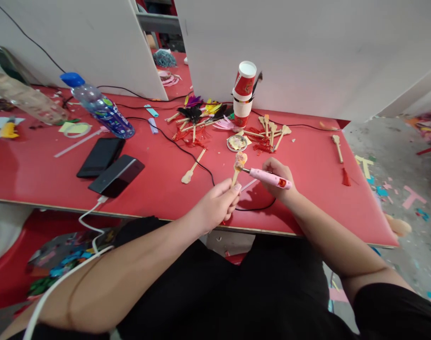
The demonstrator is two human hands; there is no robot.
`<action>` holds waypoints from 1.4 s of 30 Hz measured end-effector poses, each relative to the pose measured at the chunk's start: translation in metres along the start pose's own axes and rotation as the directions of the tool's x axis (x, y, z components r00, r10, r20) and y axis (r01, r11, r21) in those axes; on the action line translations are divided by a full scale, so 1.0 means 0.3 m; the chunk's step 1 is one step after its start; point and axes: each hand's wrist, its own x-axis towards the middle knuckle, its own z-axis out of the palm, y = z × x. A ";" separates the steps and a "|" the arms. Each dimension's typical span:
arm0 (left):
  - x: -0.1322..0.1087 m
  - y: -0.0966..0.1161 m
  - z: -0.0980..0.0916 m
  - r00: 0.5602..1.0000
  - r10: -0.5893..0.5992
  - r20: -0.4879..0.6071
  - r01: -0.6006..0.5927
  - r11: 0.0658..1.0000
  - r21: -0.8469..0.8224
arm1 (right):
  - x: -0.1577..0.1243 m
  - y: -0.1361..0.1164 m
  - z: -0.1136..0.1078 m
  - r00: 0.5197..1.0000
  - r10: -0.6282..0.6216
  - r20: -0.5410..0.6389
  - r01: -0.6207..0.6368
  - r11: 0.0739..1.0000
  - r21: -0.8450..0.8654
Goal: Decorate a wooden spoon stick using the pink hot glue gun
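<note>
Left forearm (140, 269), bare, angled inward, left hand (219, 204), thumb against curled fingers, right forearm (326, 229), likewise, right hand (279, 166), fingers bent

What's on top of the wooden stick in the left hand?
Lumpy orange-and-pink stuff tops the slim pale wooden stick. I can't see the wood it covers.

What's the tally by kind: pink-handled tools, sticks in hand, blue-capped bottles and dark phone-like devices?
Pink-handled tool, in the right hand: 1
Stick, in the left hand: 1
Blue-capped bottle: 1
Dark phone-like devices: 2
Total: 5
</note>
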 end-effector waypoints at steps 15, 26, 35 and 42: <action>0.002 -0.012 -0.011 0.996 0.061 0.058 -0.067 0.993 0.102 | 0.009 0.016 -0.008 1.000 0.009 0.010 -0.009 1.000 -0.026; 0.000 -0.011 -0.012 1.000 0.027 0.013 -0.028 0.993 0.110 | 0.008 0.010 -0.007 0.999 -0.021 0.030 0.022 0.999 -0.032; -0.003 0.000 -0.006 0.999 0.039 0.006 -0.040 0.990 0.134 | 0.009 0.017 -0.006 0.998 -0.061 0.008 0.062 0.997 -0.044; -0.009 0.010 -0.003 0.996 0.085 0.024 -0.087 0.984 0.152 | 0.007 0.024 -0.014 1.000 -0.028 -0.002 0.028 0.993 -0.113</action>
